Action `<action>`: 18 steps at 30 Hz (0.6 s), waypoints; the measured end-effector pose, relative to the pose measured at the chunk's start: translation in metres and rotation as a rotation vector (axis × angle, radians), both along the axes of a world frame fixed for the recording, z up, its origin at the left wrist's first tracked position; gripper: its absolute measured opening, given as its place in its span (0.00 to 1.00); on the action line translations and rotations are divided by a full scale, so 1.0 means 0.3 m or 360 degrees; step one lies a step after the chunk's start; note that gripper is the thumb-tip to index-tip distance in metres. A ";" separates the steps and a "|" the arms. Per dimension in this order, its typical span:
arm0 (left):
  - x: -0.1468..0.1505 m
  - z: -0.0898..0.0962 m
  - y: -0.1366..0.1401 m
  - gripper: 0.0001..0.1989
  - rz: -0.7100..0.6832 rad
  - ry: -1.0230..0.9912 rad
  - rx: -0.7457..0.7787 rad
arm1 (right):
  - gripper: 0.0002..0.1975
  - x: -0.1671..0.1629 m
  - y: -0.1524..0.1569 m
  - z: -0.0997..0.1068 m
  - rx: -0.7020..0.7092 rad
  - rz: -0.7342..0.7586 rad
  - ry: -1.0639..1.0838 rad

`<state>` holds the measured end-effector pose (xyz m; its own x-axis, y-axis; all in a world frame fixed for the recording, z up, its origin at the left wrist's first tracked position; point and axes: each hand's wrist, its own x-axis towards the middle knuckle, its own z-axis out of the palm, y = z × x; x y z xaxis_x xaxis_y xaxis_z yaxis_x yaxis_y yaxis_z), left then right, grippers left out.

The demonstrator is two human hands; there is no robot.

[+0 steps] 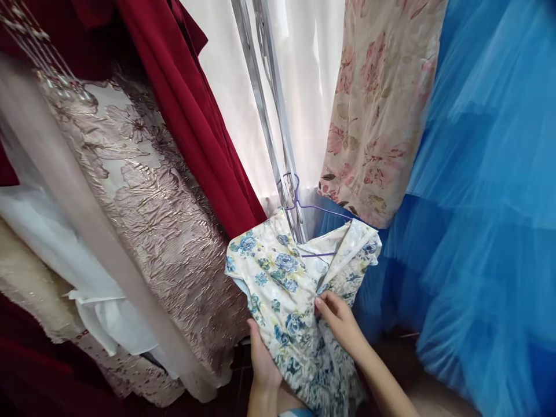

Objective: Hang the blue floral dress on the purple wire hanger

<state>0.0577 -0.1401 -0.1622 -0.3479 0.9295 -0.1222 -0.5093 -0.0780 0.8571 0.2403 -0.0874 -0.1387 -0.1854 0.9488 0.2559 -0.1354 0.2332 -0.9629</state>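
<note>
A white dress with blue roses and green leaves (284, 289) hangs by its shoulders on a thin purple hanger (319, 208). At the front of its crossed V-neck, my right hand (336, 315) pinches the overlapping edge between thumb and fingers. Along the dress's left side, my left hand (264, 356) grips the fabric, its thumb showing at the edge and its other fingers hidden behind the cloth. The right side of the neckline gapes, and a bar of the hanger shows through it. Lower down, the skirt runs out of view.
A metal rack post (260, 81) stands behind the hanger, before a white curtain (310, 75). Close on the left hang a dark red garment (186, 116) and a pink brocade one (160, 214). To the right are a beige floral garment (382, 110) and a ruffled blue tulle gown (486, 174).
</note>
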 end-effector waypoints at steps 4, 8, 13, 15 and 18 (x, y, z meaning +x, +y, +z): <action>0.020 0.003 -0.014 0.33 0.0075 0.0082 -0.0119 | 0.19 0.000 -0.019 0.026 0.0007 -0.0124 -0.0114; 0.061 -0.032 -0.011 0.35 0.0580 0.0577 -0.0043 | 0.19 -0.005 -0.071 -0.014 -0.0101 -0.0090 -0.0095; 0.189 -0.083 -0.029 0.26 0.0407 0.1221 0.0217 | 0.19 -0.022 -0.124 -0.057 -0.0175 0.0020 -0.0002; 0.233 -0.093 -0.020 0.17 0.0131 0.1259 0.0289 | 0.19 -0.017 -0.132 -0.050 -0.0174 0.0029 0.0012; 0.256 -0.091 0.008 0.10 0.0147 0.1301 0.0270 | 0.19 0.003 -0.139 -0.033 -0.0176 0.0080 -0.0007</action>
